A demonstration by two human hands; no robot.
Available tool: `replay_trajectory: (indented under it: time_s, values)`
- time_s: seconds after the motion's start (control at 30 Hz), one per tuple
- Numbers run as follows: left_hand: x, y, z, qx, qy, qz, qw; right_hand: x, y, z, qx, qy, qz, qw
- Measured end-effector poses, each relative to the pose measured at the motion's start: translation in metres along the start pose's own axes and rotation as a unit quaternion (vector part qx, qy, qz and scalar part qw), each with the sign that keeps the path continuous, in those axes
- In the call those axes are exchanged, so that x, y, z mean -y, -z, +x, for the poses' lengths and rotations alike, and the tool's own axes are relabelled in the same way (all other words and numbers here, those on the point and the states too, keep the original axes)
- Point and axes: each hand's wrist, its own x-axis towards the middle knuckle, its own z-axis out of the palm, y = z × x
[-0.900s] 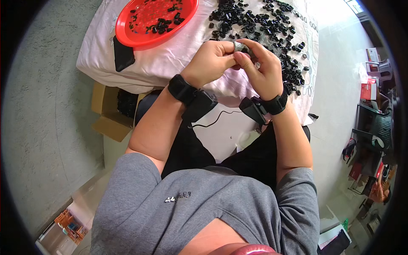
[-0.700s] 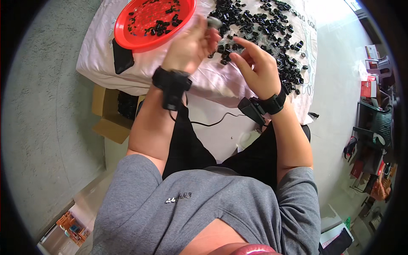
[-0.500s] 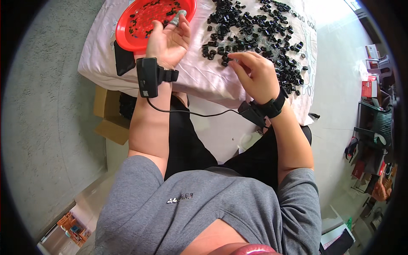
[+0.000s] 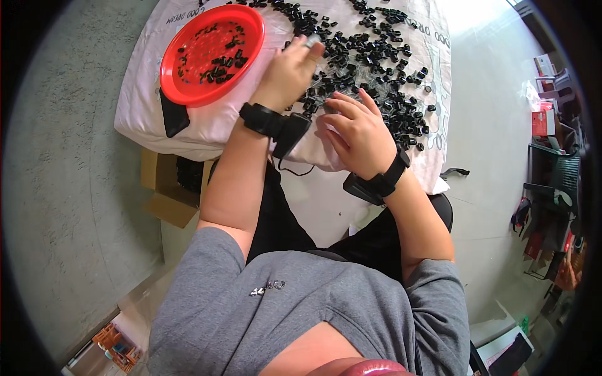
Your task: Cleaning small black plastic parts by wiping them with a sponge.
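Observation:
Many small glossy black ring-like pieces (image 4: 376, 53) lie loose across the cloth-covered table. My left hand (image 4: 285, 75), back up and slightly blurred, hovers at the pile's left edge with its fingers apart. A greyish-white cover (image 4: 311, 41) sits on one of its fingertips. My right hand (image 4: 359, 128) is spread over the pile's near edge, palm down, with nothing visible in its fingers. To the left, a red round basin (image 4: 170, 74) holds a scatter of the black pieces, with a denser cluster on its near side. Both palms are hidden.
A black flat pouch (image 4: 174, 118) lies beside the basin on the pale printed cloth (image 4: 232, 128). Below the table's left side stands an open cardboard box (image 4: 169, 210). Each wrist wears a black strapped device (image 4: 291, 135). Chairs and boxes line the far right.
My left hand has turned from palm up beside the basin to palm down at the pile. My right hand's fingers have spread out. More black pieces show clustered in the basin.

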Motion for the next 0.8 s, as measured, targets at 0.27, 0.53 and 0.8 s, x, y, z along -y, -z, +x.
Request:
replay_trajectory:
  time_s: [0.27,0.53,0.8]
  values:
    - [-0.048,0.000,-0.022,0.209,0.039,-0.195,0.957,-0.022,0.025,-0.004,-0.046,-0.062,0.022,0.997]
    - [-0.015,0.013,0.000,-0.051,0.006,0.031,0.998,-0.032,0.019,0.012,-0.091,-0.048,-0.045,0.994]
    - [-0.018,0.035,-0.007,0.069,0.168,0.183,0.966,-0.031,0.015,0.021,-0.012,-0.085,-0.143,0.986]
